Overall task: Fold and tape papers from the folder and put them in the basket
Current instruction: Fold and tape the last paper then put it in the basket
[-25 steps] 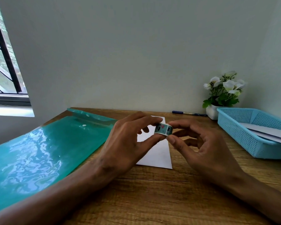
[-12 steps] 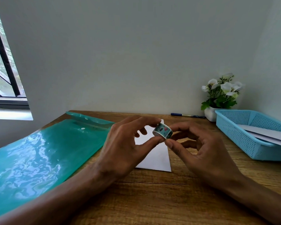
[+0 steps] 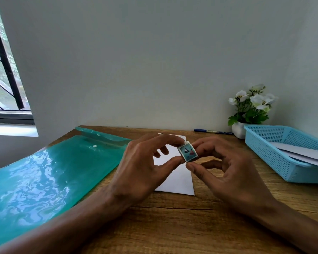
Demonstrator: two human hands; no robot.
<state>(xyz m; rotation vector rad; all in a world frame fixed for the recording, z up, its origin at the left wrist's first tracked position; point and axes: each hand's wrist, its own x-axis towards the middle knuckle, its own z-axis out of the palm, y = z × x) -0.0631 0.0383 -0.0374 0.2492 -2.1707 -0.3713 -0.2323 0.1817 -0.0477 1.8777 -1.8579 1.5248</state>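
Teal-printed tape, a small roll with scalloped white edges and little pictures on it, sits pinched between both hands above the worktop. The left hand clamps it between thumb and forefinger at top and bottom; the right hand has its fingers closed on the roll's far side, thumb tip just under it (probably feeling for the loose end, though no free end shows). I judge the roll light, stiff in the ring and easy to fumble. It is best gripped across its flat sides while a nail lifts the end.

Beneath the hands lies the folded paper, white, narrow and flat on the wood. It should be thin, springy at the crease and prone to sliding, so pressing it down near the open edge while taping seems wise.

To the left the glossy green folder lies with its flap open. The blue basket at the right already holds white sheets. A pen and a potted plant stand by the wall.
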